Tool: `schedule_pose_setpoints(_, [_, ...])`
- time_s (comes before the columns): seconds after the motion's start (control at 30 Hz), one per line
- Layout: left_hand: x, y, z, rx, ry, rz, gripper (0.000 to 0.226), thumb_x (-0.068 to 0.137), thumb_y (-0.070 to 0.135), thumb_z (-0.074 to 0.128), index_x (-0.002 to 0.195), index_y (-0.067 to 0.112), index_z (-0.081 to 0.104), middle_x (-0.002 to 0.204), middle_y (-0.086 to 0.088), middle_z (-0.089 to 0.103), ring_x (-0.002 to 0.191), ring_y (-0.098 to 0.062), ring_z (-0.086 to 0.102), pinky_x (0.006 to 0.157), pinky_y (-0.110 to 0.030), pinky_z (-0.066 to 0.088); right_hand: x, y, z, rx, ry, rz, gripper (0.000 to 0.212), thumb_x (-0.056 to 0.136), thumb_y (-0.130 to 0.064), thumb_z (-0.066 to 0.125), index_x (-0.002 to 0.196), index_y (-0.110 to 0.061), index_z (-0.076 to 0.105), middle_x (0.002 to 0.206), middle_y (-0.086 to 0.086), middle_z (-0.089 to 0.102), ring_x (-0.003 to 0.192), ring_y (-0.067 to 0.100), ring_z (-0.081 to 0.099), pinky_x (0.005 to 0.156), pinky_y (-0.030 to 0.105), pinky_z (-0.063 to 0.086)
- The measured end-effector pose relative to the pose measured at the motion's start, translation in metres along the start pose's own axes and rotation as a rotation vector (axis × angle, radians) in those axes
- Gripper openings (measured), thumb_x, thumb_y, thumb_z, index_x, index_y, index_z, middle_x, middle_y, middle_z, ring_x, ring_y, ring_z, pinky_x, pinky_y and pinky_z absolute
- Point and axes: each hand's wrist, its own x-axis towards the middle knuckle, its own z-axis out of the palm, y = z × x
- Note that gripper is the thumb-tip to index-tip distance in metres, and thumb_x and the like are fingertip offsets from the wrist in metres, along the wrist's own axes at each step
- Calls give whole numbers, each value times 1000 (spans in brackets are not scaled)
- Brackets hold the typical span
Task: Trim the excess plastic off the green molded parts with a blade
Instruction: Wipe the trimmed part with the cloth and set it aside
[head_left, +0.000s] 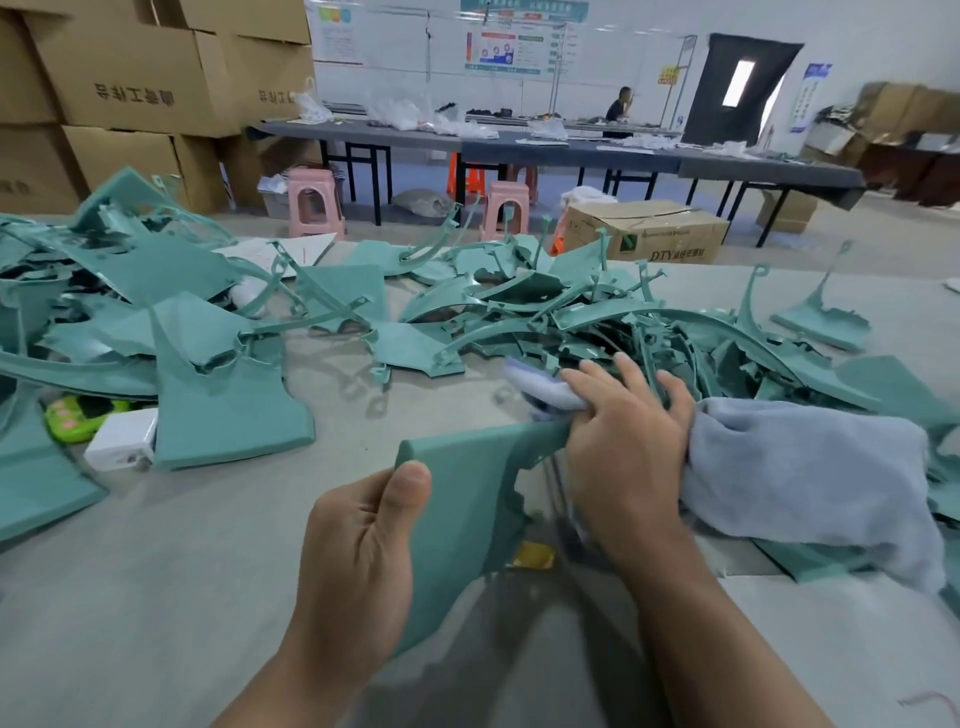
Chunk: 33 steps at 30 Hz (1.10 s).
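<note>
My left hand (363, 551) grips a flat green molded part (462, 499) by its near left edge, thumb on top, and holds it up over the table. My right hand (623, 441) is at the part's far right corner, fingers curled round a tool with a white, cloth-wrapped handle (545, 392). The blade itself is hidden behind the hand. More green parts lie in a pile (571, 317) behind my hands and in a second pile (156, 322) on the left.
A grey-blue towel (810, 478) lies right of my right hand. A white box (122, 439) and a bright green toy (78, 415) sit at the left. A yellow scrap (532, 556) lies under the part. Cardboard boxes, pink stools and long tables stand beyond.
</note>
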Motion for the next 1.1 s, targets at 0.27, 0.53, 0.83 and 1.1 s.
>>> schedule_pose_setpoints(0.27, [18, -8, -14, -114, 14, -204, 83, 84, 70, 48, 71, -11, 43, 67, -5, 43, 63, -18, 39, 55, -54, 41, 0, 18, -16, 235, 249, 102, 48, 78, 6, 53, 116, -13, 75, 114, 1, 74, 110, 13, 57, 105, 33, 29])
schedule_pose_setpoints(0.53, [18, -13, -7, -195, 128, -310, 79, 78, 69, 49, 69, -9, 46, 65, -6, 46, 63, -17, 42, 60, -36, 35, -38, -51, -18, 210, 34, -171, 37, 82, 3, 76, 113, -17, 78, 110, -3, 77, 106, 19, 69, 98, 39, 42])
schedule_pose_setpoints(0.83, [29, -21, -10, -310, 244, -449, 51, 80, 54, 57, 68, 6, 69, 67, -5, 65, 67, -20, 58, 71, -42, 50, -56, -80, -19, 406, -186, -564, 27, 94, -14, 57, 111, -17, 77, 124, -4, 72, 114, 19, 64, 95, 36, 51])
schedule_pose_setpoints(1.1, [21, -11, -11, -43, 177, -242, 55, 95, 51, 50, 61, 15, 25, 57, 5, 26, 52, -11, 25, 46, -27, 20, -17, -24, -11, 279, -69, -104, 29, 95, -13, 43, 89, -11, 71, 95, 14, 68, 88, 29, 57, 77, 47, 53])
